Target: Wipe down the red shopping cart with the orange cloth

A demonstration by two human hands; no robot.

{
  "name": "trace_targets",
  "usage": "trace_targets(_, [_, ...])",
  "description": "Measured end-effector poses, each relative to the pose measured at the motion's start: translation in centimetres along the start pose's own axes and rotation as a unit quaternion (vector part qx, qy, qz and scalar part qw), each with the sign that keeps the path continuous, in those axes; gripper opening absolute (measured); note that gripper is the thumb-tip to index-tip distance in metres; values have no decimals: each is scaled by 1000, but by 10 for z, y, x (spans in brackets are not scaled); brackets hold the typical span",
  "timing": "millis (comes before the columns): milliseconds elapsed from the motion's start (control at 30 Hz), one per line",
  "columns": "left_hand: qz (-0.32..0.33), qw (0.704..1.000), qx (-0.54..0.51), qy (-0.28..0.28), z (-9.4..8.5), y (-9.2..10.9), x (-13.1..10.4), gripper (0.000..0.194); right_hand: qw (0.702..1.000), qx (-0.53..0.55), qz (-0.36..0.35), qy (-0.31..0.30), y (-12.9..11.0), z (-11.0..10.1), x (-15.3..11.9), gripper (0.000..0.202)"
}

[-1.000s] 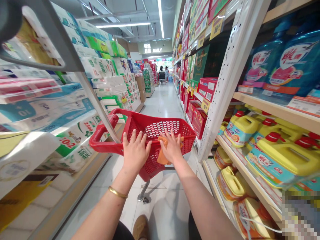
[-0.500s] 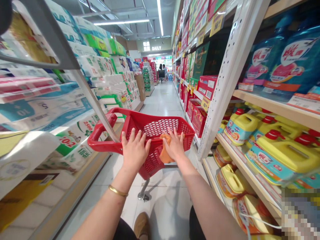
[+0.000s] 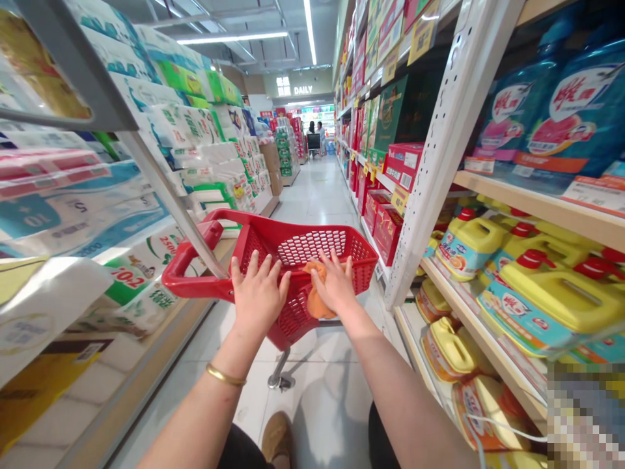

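A red plastic shopping cart (image 3: 254,241) with a perforated basket stands in front of me, its handle loop at the left. On the near rim of the basket rests my left hand (image 3: 258,290), fingers spread, with a gold bangle on the wrist. My right hand (image 3: 334,283) lies on the rim farther right, its fingers spread over an orange cloth (image 3: 319,303) that hangs down the near side. The palm hides part of the cloth.
Stacked tissue packs (image 3: 190,130) line the left side. Shelves at right hold yellow jugs (image 3: 547,293) and blue bottles (image 3: 571,111) behind a white post (image 3: 434,150). Down the aisle (image 3: 312,195) people are visible beside a dark chair. A grey metal frame crosses the upper left.
Both hands, the cloth and the cart appear slightly farther left in the view. The fingers of my right hand look a little more spread on the cloth.
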State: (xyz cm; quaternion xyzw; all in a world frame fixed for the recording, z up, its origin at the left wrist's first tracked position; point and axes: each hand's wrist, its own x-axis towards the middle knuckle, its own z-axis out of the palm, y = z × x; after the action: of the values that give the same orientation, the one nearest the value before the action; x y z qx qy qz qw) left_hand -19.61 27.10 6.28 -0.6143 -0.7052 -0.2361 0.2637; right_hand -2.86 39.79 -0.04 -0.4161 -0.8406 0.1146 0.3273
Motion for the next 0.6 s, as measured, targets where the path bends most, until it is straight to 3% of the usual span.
trace_targets(67, [3, 1000, 13, 0, -1, 0, 0, 44, 996, -6, 80, 23, 14, -6, 1, 53])
trace_targets(133, [6, 1000, 26, -3, -2, 1, 0, 45, 976, -21, 208, 64, 40, -15, 2, 54])
trace_targets(200, [8, 999, 32, -5, -3, 3, 0, 45, 954, -36, 282, 101, 59, -22, 1, 55])
trace_targets(267, [7, 1000, 30, -5, -4, 4, -1, 44, 958, -42, 264, 100, 59, -23, 0, 55])
trace_targets(367, [3, 1000, 19, -5, -4, 5, -1, 43, 992, -24, 116, 35, 29, -13, -3, 52])
trace_targets(467, [-3, 1000, 16, -6, -4, 4, -1, 44, 1000, -8, 11, -3, 5, -5, -2, 51])
trace_targets(533, [-4, 1000, 18, -7, -4, 4, -1, 44, 999, -18, 49, 13, 8, -5, -1, 53])
trace_targets(600, [1, 1000, 20, -8, -5, 4, -1, 44, 989, -34, 140, 46, 23, -7, 0, 54])
